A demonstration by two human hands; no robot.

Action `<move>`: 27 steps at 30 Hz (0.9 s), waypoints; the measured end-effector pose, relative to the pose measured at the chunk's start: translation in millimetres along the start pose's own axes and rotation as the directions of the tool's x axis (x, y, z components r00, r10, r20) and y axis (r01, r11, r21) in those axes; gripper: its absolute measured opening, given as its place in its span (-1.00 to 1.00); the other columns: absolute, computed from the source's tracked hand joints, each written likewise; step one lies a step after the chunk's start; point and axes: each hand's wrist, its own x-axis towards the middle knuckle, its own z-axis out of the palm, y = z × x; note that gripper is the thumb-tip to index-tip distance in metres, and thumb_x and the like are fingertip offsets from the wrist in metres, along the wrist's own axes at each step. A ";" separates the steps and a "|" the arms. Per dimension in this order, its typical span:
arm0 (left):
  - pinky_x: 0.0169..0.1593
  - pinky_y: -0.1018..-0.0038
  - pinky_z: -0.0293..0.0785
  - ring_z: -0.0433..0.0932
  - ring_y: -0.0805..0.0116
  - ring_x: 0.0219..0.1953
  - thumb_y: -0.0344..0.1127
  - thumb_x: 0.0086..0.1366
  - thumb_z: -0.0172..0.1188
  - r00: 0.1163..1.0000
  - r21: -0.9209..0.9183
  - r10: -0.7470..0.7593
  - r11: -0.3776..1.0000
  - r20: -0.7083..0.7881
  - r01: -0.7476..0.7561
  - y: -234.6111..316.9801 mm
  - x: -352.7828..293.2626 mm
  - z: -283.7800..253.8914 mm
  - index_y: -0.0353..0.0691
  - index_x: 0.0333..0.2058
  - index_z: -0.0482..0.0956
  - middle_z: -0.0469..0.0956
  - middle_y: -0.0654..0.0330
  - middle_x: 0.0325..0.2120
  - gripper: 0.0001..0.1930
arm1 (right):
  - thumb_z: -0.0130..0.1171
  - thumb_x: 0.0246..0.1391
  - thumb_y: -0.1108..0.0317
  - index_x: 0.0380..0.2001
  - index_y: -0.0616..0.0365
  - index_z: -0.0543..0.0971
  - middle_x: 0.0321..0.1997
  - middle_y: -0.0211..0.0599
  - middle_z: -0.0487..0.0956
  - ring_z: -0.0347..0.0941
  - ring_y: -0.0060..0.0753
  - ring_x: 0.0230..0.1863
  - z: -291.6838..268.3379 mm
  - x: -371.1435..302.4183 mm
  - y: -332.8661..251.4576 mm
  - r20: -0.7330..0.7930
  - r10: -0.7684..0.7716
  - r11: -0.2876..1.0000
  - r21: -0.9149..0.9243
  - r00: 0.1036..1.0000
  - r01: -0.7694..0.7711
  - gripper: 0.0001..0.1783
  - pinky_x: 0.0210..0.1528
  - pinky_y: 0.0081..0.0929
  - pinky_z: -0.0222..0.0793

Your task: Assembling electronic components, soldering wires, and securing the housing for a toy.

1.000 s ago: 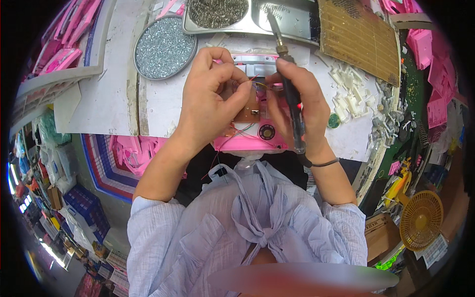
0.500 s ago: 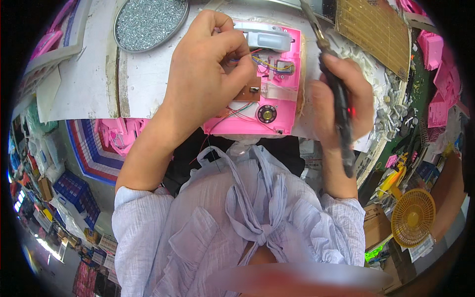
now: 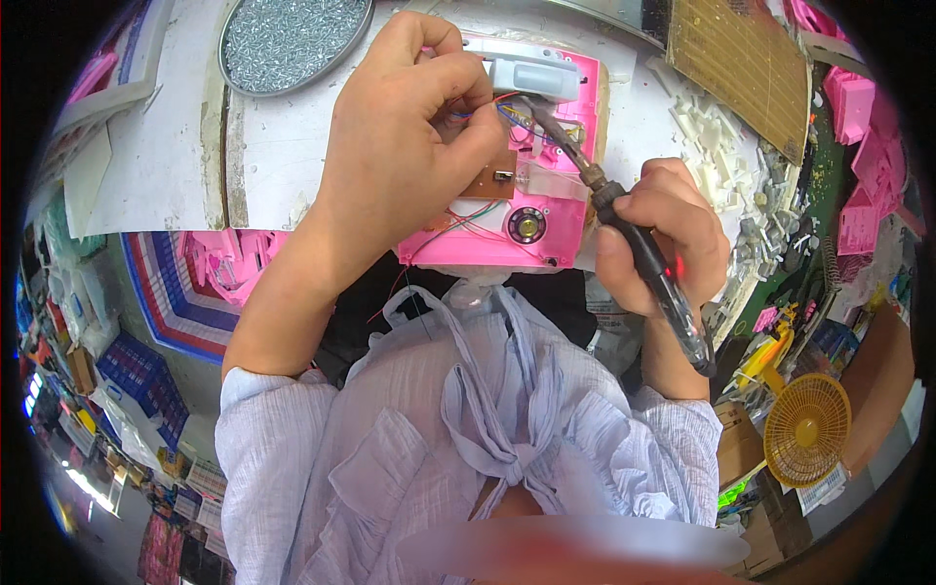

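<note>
A pink plastic casing (image 3: 558,252) lies in front of me with a grey-white part (image 3: 531,78) along its far side. Inside are a brown circuit board (image 3: 494,183), a small round speaker (image 3: 526,225) and thin coloured wires (image 3: 522,119). My left hand (image 3: 414,136) reaches over the casing's left side, thumb and fingers pinched on wires; its fingertips partly hide them. My right hand (image 3: 673,234) grips the black handle of a soldering iron (image 3: 643,249), a red light glowing on it. The iron's tip points far-left into the casing, close by the wires and the left fingertips.
A round tray of small screws (image 3: 292,44) stands at the far left. White plastic pieces (image 3: 717,136) lie right of the casing, near a brown cardboard sheet (image 3: 738,73). Left of my lap, a striped container (image 3: 161,292) holds pink parts. A yellow fan (image 3: 807,429) is at lower right.
My right hand has swung the soldering iron's tip down and left, from beyond the casing's far right onto its wiring. The left hand has stayed nearly still.
</note>
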 end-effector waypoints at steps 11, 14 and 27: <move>-0.40 0.64 0.31 0.39 0.59 -0.42 -0.57 0.14 0.27 0.998 -0.030 0.042 0.999 -0.049 -0.044 -6.5 -2.1 3.9 -0.36 -0.42 0.56 0.40 0.23 -0.23 -0.94 | 0.46 -0.16 0.55 -0.20 0.19 0.55 -0.56 -0.35 0.56 0.36 -0.34 -0.65 4.5 4.1 2.1 -0.009 -0.016 1.000 -0.025 1.000 0.016 -0.60 -0.45 -0.41 0.30; -0.40 0.64 0.32 0.39 0.59 -0.42 -0.57 0.13 0.27 0.998 -0.050 0.034 0.998 -0.045 -0.036 -7.7 -2.6 4.1 -0.37 -0.42 0.56 0.40 0.23 -0.23 -0.94 | 0.46 -0.20 0.56 -0.23 0.16 0.57 -0.61 -0.38 0.49 0.33 -0.34 -0.66 3.8 2.9 4.9 0.014 -0.031 0.998 -0.056 0.999 0.031 -0.61 -0.44 -0.40 0.30; -0.43 0.64 0.27 0.35 0.60 -0.45 -0.56 0.12 0.28 0.997 -0.035 0.045 0.998 -0.067 -0.048 -6.7 -1.7 5.3 -0.35 -0.43 0.56 0.40 0.24 -0.25 -0.94 | 0.35 -0.10 0.54 -0.28 0.28 0.55 -0.59 -0.23 0.51 0.41 -0.21 -0.59 -9.3 -1.1 5.5 0.096 -0.029 0.996 -0.075 0.995 0.036 -0.74 -0.37 -0.19 0.39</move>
